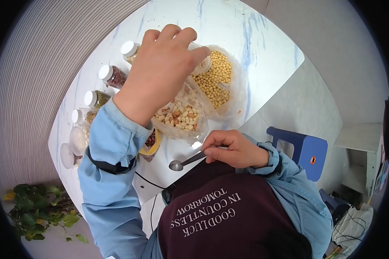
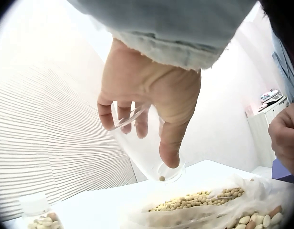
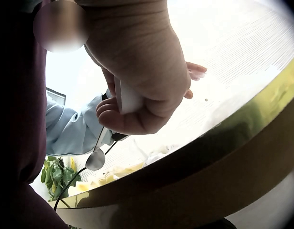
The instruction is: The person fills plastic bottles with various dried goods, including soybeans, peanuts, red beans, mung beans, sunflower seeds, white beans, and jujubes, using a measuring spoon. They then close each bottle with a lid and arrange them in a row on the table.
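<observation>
My left hand (image 1: 162,71) grips a clear jar (image 1: 204,64) above an open bag of yellow soybeans (image 1: 214,82). In the left wrist view, the left hand (image 2: 149,95) has its thumb and fingers around the tilted jar (image 2: 144,148), and one bean shows near its lower end. My right hand (image 1: 233,149) pinches the dark handle of a metal spoon (image 1: 176,165) by the table's near edge. In the right wrist view, the right hand (image 3: 137,71) is curled, a white object (image 3: 130,99) lies against its fingers, and the spoon bowl (image 3: 95,160) hangs below.
Peanuts (image 1: 181,115) fill a bag beside the soybeans. A yellow-edged bag of dark red beans (image 1: 150,140) is nearer me. White-lidded jars (image 1: 115,77) line the table's left side. A blue stool (image 1: 304,151) stands right; a plant (image 1: 39,211) is lower left.
</observation>
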